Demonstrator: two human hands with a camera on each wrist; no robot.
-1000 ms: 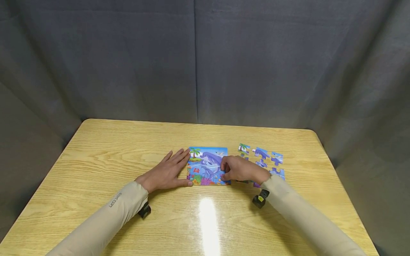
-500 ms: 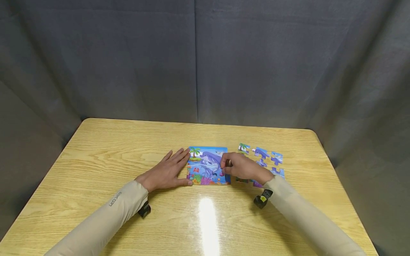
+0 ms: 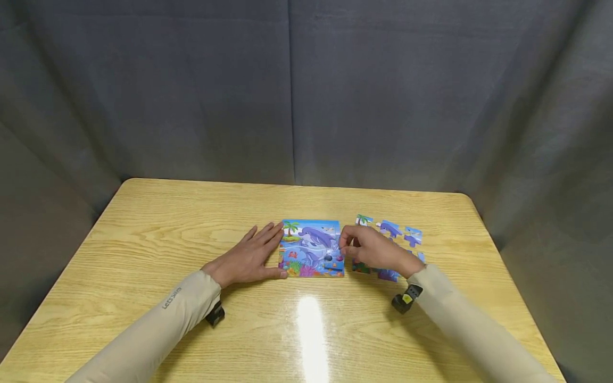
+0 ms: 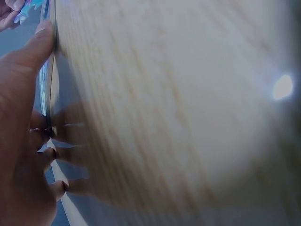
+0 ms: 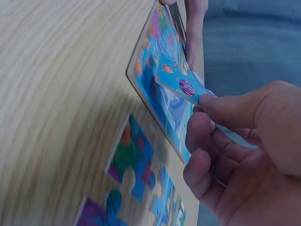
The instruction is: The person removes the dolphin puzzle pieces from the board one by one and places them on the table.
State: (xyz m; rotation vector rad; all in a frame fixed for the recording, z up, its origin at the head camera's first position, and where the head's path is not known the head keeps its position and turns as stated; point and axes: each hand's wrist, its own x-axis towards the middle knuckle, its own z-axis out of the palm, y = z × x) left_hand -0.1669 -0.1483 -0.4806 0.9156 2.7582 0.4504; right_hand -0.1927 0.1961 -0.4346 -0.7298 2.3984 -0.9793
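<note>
A dolphin jigsaw puzzle in a flat board [image 3: 308, 221] lies mid-table. My left hand [image 3: 249, 257] lies flat with fingers spread, its fingertips and thumb at the board's left edge. My right hand [image 3: 375, 250] pinches a blue jigsaw piece [image 5: 181, 84] with a striped fish between thumb and fingers. In the right wrist view that piece is tilted above the board's lower right part, with dark shadow beneath it. Little but the thumb [image 4: 38, 44] and fingertips of the left hand shows in the left wrist view.
Several loose jigsaw pieces [image 3: 389, 229] lie right of the board, partly hidden under the right hand and wrist. Dark curtains [image 3: 206, 96] hang behind and beside the wooden table [image 3: 191, 207]. A bright light reflection falls in front of the board.
My right hand has drawn back to the right and raised the fish piece, which now shows tilted over the board's lower right corner. The left hand has stayed in place.
</note>
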